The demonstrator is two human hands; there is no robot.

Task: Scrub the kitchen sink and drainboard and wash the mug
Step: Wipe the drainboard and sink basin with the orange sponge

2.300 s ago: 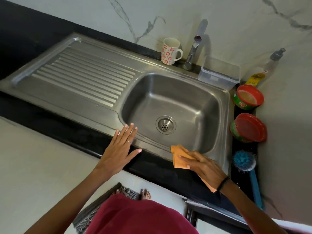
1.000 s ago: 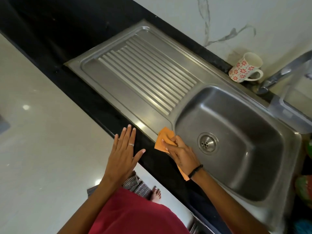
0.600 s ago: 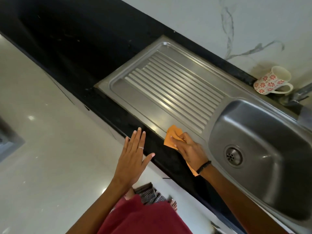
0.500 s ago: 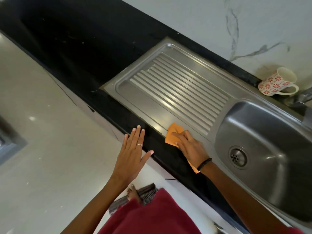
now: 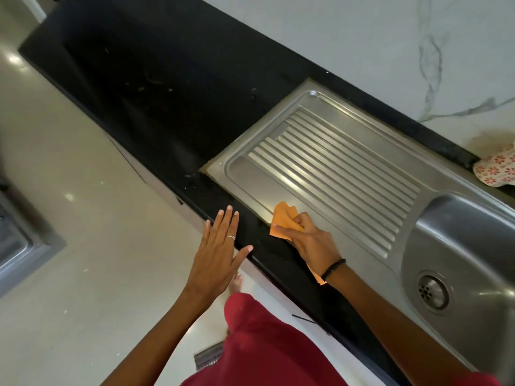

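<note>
The steel drainboard point(image 5: 342, 168) with raised ribs runs diagonally across the view, and the sink bowl point(image 5: 462, 246) with its round drain point(image 5: 432, 291) lies at the right. My right hand point(image 5: 309, 240) presses an orange cloth point(image 5: 282, 220) onto the drainboard's front rim, fingers curled over it. My left hand point(image 5: 220, 252) hovers flat with straight fingers over the black counter's front edge, holding nothing. A white mug with red flowers point(image 5: 498, 169) shows partly at the right edge, behind the sink.
The black counter point(image 5: 156, 87) stretches left of the drainboard with some crumbs on it. A white marble wall point(image 5: 390, 45) stands behind. Pale floor point(image 5: 83, 246) lies below, with a grey object point(image 5: 19, 240) at the left edge.
My right hand has slid the orange cloth leftward along the front rim, from the sink bowl's edge to the drainboard's front. My view has turned left, and my left hand has kept its flat pose.
</note>
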